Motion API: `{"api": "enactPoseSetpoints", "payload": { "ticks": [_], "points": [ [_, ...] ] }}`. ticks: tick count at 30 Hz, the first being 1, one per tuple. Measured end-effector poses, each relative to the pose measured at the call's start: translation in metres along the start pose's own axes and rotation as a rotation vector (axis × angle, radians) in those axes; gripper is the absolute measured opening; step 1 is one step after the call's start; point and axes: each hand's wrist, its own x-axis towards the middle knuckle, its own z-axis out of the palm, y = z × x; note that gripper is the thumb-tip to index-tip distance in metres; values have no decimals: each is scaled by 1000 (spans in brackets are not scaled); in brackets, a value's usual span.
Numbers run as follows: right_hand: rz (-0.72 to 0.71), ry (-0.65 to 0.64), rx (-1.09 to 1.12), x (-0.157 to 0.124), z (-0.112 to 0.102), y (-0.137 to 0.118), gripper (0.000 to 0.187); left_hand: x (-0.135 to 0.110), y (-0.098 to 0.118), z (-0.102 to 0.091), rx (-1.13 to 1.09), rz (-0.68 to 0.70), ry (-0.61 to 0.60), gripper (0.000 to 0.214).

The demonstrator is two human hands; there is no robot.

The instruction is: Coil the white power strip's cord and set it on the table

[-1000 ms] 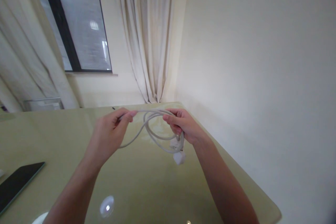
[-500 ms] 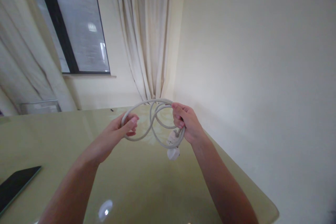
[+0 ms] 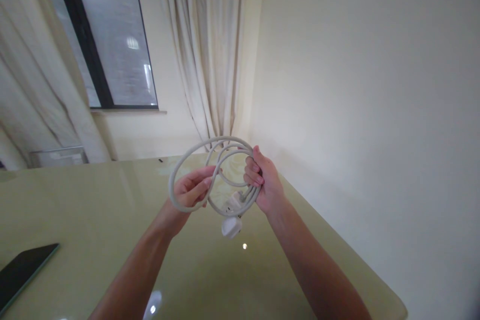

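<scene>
1 wht cord (image 3: 225, 138): R fingers (image 3: 253, 176) tight round it, L fingers (image 3: 197, 175) at it, grip unclear

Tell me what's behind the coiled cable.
Behind the cable are the tabletop and, at its upper arc, the foot of the curtain. Lower strands cross in front of the white plug. Whatever the strands and right hand cover cannot be seen.

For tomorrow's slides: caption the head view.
Right hand holds a looped pale cable, left hand touching it, above a green table.
</scene>
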Motion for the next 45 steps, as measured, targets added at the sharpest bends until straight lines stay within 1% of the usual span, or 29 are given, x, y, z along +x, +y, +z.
{"api": "enactPoseSetpoints", "payload": {
  "ticks": [3, 5, 6, 8, 9, 10, 11, 12, 13, 14, 15, 16, 17, 20, 23, 25, 27, 31, 35, 38, 42, 45],
  "points": [
    [-35, -5, 22, -3, 3, 0, 58, 2, -2, 1, -23, 58, -55, 56],
    [-32, -11, 39, -6, 4, 0, 57, 4, -5, -1, -59, 89, -28, 53],
    [-30, -17, 59, -7, 5, 0, 56, 5, -6, -2, -44, 122, 19, 50],
    [-38, -35, 120, -8, 6, 0, 56, 6, -8, -3, 63, 206, 157, 50],
    [-50, -40, 150, -8, 6, 0, 56, 7, -9, -3, 126, 227, 218, 54],
    [-65, -39, 172, -8, 6, 0, 56, 6, -10, -2, 166, 219, 248, 61],
    [-79, -34, 188, -8, 6, 0, 56, 6, -10, -1, 164, 183, 237, 67],
    [-91, -24, 196, -8, 7, 1, 55, 5, -11, 2, 116, 128, 183, 71],
    [-101, -11, 201, -9, 7, 3, 56, 4, -12, 5, 32, 71, 105, 72],
    [-108, 5, 200, -9, 8, 5, 56, 4, -14, 8, -64, 28, 31, 71],
    [-116, 27, 196, -9, 9, 8, 56, 3, -15, 13, -157, 6, -14, 67],
    [-125, 51, 187, -9, 10, 11, 56, 2, -16, 17, -240, 4, -18, 63],
    [-130, 76, 172, -9, 11, 16, 56, 2, -16, 22, -311, 13, 12, 58],
    [-108, 136, 92, -8, 12, 33, 47, -1, -11, 33, -450, 51, 142, 43],
    [-69, 233, -23, -5, 11, 48, 38, -6, -1, 38, -436, 78, 177, 35],
    [-79, 305, -96, -2, 8, 53, 31, -9, 5, 39, -352, 88, 185, 37],
    [-89, 341, -138, 0, 6, 51, 26, -12, 8, 40, -253, 81, 200, 40],
    [-33, 326, -116, 2, 2, 36, 31, -10, 4, 35, -114, 24, 210, 47],
    [124, 289, -28, 2, 1, 18, 34, -5, 1, 30, -58, -6, 187, 37],
    [180, 303, 18, 2, 0, 12, 35, -6, 5, 30, -156, 4, 137, 35],
    [110, 304, -26, 6, -8, 14, 33, -10, 13, 29, -366, -44, 21, 29],
    [79, 312, -55, 12, -15, 16, 33, -10, 14, 26, -415, -86, 4, 30]
  ]
}}
